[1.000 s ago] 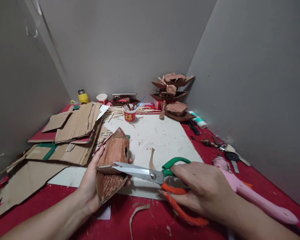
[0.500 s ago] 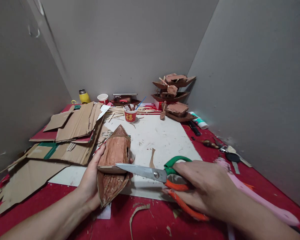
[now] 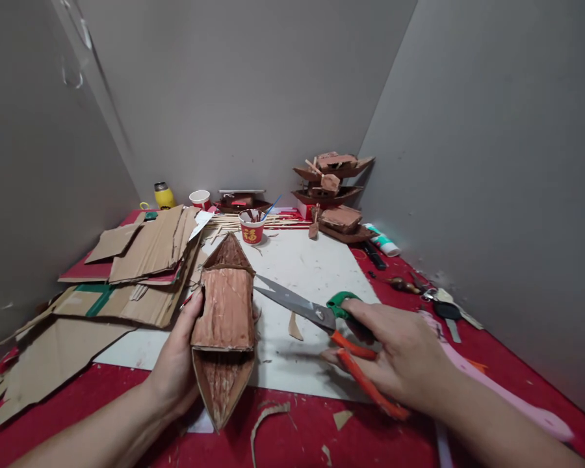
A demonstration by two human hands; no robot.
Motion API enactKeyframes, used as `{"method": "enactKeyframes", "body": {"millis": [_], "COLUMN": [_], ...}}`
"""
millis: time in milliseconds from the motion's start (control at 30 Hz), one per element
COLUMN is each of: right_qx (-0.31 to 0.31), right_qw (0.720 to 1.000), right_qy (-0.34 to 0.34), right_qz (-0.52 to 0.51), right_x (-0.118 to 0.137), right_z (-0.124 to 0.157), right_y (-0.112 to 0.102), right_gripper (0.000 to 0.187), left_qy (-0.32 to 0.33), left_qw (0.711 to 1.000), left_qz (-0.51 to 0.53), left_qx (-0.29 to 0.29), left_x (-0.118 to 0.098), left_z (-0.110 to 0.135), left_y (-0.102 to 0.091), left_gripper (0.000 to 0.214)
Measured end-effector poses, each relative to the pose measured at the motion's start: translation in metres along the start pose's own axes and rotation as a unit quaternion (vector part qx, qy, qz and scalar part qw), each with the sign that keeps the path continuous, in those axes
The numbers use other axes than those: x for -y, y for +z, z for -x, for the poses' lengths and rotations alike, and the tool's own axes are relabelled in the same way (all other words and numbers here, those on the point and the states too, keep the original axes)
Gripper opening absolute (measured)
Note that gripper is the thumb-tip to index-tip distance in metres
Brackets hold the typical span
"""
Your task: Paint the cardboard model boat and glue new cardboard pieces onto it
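Note:
My left hand (image 3: 178, 354) grips a brown-painted cardboard model boat (image 3: 227, 312) by its left side, bow pointing away from me. The boat has a roofed cabin in the middle and open, pointed ends. Some of my left fingers are hidden beneath the hull. My right hand (image 3: 400, 354) holds scissors (image 3: 302, 307) with one green and one orange handle. Their blades are slightly parted, tips just by the right edge of the cabin roof; whether they touch it I cannot tell. Below the blades, a cardboard scrap (image 3: 295, 326) lies on the white board (image 3: 312, 260).
Cardboard sheets (image 3: 146, 253) are piled at the left. A red paper cup (image 3: 252, 227) with a blue-handled brush stands behind the boat, near thin wooden sticks (image 3: 221, 224). More model boats (image 3: 341, 221) sit at the back right. Keys (image 3: 451, 309) lie along the right wall.
The boat has tipped so that its roof and both ends show more fully. The scissors have come off the cabin's near edge to its right side, their blades now slightly apart.

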State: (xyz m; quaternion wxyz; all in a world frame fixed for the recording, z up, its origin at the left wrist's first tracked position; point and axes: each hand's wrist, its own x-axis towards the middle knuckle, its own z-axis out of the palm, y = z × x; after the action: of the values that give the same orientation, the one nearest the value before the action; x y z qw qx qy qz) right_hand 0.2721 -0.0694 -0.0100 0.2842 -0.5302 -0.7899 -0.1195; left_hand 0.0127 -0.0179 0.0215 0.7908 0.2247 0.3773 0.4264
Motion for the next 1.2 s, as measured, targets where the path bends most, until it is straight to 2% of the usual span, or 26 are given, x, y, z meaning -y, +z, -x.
{"method": "enactKeyframes", "body": {"millis": [133, 300, 467, 667, 900, 1067, 1200], "right_qx": [-0.02, -0.007, -0.012, -0.04, -0.043, -0.044, -0.053], "right_qw": [0.998, 0.994, 0.991, 0.99, 0.989, 0.989, 0.987], "right_qy": [-0.049, -0.1, -0.134, -0.127, -0.124, -0.123, -0.133], "right_qz": [-0.026, -0.032, 0.011, 0.041, 0.062, 0.067, 0.071], "right_x": [0.0029, 0.0086, 0.0069, 0.0047, 0.0055, 0.008, 0.0096], "right_z": [-0.0009, -0.0001, 0.0031, 0.0036, 0.0032, 0.0022, 0.0024], "right_y": [-0.0019, -0.0017, 0.0008, 0.0028, 0.0053, 0.006, 0.0066], "right_gripper": [0.034, 0.033, 0.032, 0.03, 0.031, 0.031, 0.039], "left_qy": [0.012, -0.001, -0.053, -0.041, -0.069, -0.085, -0.096], "left_qw": [1.0, 1.0, 0.998, 0.998, 0.997, 0.996, 0.995], "left_qz": [0.002, 0.012, 0.004, 0.028, 0.011, 0.003, -0.008], "left_qx": [0.01, 0.023, 0.036, 0.042, 0.04, 0.013, 0.001], "left_x": [0.0018, 0.0014, -0.0001, 0.0002, 0.0, 0.0018, 0.0027], "left_z": [0.0003, 0.001, 0.003, 0.0016, 0.0031, 0.0026, 0.0018], "left_y": [-0.0019, -0.0037, -0.003, -0.0008, 0.0041, 0.0053, 0.0059], "left_gripper": [0.036, 0.04, 0.049, 0.041, 0.051, 0.051, 0.05]}}
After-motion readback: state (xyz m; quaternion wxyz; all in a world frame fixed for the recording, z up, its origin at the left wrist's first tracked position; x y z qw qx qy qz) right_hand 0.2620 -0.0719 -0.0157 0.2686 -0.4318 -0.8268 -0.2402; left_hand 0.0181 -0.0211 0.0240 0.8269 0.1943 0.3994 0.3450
